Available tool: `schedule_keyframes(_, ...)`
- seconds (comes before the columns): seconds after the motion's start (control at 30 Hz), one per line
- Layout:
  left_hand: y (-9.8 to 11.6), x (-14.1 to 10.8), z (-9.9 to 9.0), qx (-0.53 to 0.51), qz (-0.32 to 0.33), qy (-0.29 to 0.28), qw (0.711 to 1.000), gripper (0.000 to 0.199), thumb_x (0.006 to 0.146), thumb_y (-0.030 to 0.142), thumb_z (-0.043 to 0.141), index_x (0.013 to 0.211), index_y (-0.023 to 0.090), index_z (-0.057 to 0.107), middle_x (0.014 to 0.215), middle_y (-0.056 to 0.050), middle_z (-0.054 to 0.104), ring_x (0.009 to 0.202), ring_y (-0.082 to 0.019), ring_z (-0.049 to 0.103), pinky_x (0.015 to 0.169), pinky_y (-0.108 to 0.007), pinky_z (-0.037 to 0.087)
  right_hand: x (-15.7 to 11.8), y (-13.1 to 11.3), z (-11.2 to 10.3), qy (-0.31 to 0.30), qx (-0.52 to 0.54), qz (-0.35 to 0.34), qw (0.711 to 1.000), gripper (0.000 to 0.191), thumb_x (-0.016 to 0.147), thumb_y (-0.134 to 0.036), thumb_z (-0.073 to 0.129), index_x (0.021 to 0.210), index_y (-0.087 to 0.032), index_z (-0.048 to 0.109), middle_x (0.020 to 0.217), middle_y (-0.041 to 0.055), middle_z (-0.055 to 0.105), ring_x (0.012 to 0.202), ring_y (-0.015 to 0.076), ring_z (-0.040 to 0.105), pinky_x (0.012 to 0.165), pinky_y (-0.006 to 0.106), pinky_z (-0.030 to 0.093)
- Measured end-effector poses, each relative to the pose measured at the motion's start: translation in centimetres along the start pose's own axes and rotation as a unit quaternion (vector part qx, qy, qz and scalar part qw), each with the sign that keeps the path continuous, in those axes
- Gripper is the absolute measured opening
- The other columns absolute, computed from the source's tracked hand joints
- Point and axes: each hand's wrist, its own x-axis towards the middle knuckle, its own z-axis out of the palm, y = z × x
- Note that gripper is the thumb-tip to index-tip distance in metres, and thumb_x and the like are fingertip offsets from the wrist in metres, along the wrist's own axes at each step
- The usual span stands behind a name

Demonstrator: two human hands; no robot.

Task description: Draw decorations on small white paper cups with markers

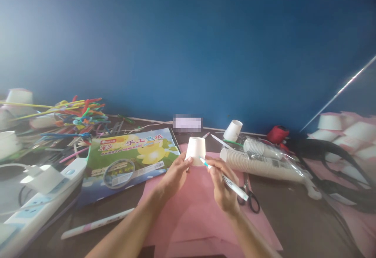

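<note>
A white paper cup (196, 149) is held upside down above pink paper (188, 215), its narrow end up. My left hand (175, 173) grips the cup's left side, with the thumb near its lower rim. In my right hand (222, 183) is a white marker (235, 188) with a light blue tip end. The marker's tip meets the lower right part of the cup, where a small light blue mark shows. The fingers of my right hand are wrapped round the marker's barrel, close to the tip.
A colored paper pack (132, 158) with a clear tape ring lies left, near a power strip (49, 203), another marker (96, 223) and pipe cleaners (82, 113). Right are black scissors (253, 202), stacked cups (261, 166) in plastic and a standing cup (233, 130). A blue wall (188, 54) rises behind.
</note>
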Motion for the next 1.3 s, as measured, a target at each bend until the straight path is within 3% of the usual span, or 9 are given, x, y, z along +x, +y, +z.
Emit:
schedule_keyframes(0.83,0.17,-0.13,0.11,-0.008,0.001,-0.002,1.0,0.03,0.08,0.04,0.063,0.105,0.024,0.064,0.094,-0.003,0.059,0.081,-0.016,0.044,0.068,-0.027,0.028,-0.2,0.29,0.29,-0.02,-0.011,0.008,1.0,0.013,0.089,-0.022,0.049,0.093,-0.022,0.061,0.088,0.0049,0.066,0.083,0.0199,0.065,0.072,0.033,0.052)
schedule_keyframes(1.1,0.45,-0.16,0.17,-0.016,0.002,-0.003,1.0,0.026,0.082,0.037,0.061,0.102,0.021,0.064,0.09,-0.003,0.055,0.078,-0.014,0.041,0.067,-0.027,0.028,-0.06,0.15,-0.02,-0.055,-0.008,0.004,0.998,0.015,0.089,-0.023,0.047,0.083,-0.022,0.061,0.079,0.0038,0.064,0.098,0.0238,0.064,0.078,0.033,0.05)
schedule_keyframes(1.3,0.2,-0.12,0.04,-0.021,-0.002,-0.001,1.0,0.029,0.081,0.039,0.063,0.104,0.022,0.064,0.091,-0.003,0.056,0.081,-0.015,0.042,0.067,-0.027,0.028,-0.01,0.32,0.04,-0.008,0.024,0.013,1.0,0.013,0.089,-0.021,0.051,0.094,-0.023,0.062,0.091,0.004,0.068,0.093,0.0208,0.066,0.078,0.032,0.051)
